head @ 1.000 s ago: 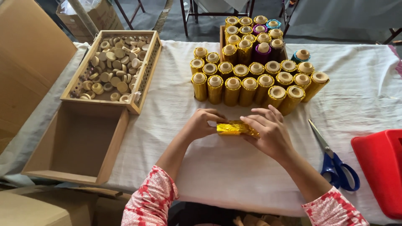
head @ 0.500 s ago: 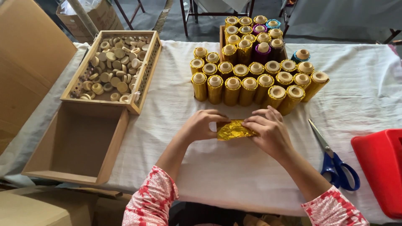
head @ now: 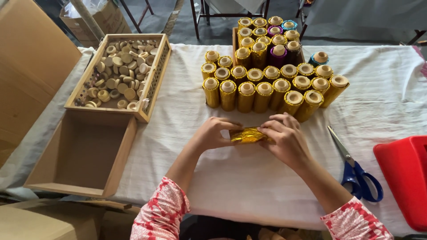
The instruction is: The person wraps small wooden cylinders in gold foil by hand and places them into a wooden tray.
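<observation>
Craft workshop: foil-wrapped tubes [head: 264, 91], cartons [head: 31, 66]

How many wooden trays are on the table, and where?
2, both at the table's left edge: a wooden tray full of small round wooden plugs at the back, and an empty wooden tray right in front of it. None looks hidden.

Foil piece [head: 248, 135]: gold, glossy, crinkled metallic foil, in the grip of left hand [head: 214, 133] and right hand [head: 284, 138].
Wrapped rolls [head: 267, 91]: shiny gold foil sleeves, matt pale plugs in the tops; a few at the back in purple and blue foil.
Bench cloth [head: 231, 178]: white woven fabric, matt, lightly wrinkled.
Tray of plugs [head: 122, 73]: raw light wood, matt; one side of perforated board.
Empty box [head: 84, 153]: plain wood, matt, smooth.
Scissors [head: 356, 171]: bright metal blades, glossy blue plastic handles.
Red bin [head: 404, 173]: smooth plastic.
Sleeves [head: 162, 215]: printed red-and-white cloth.
</observation>
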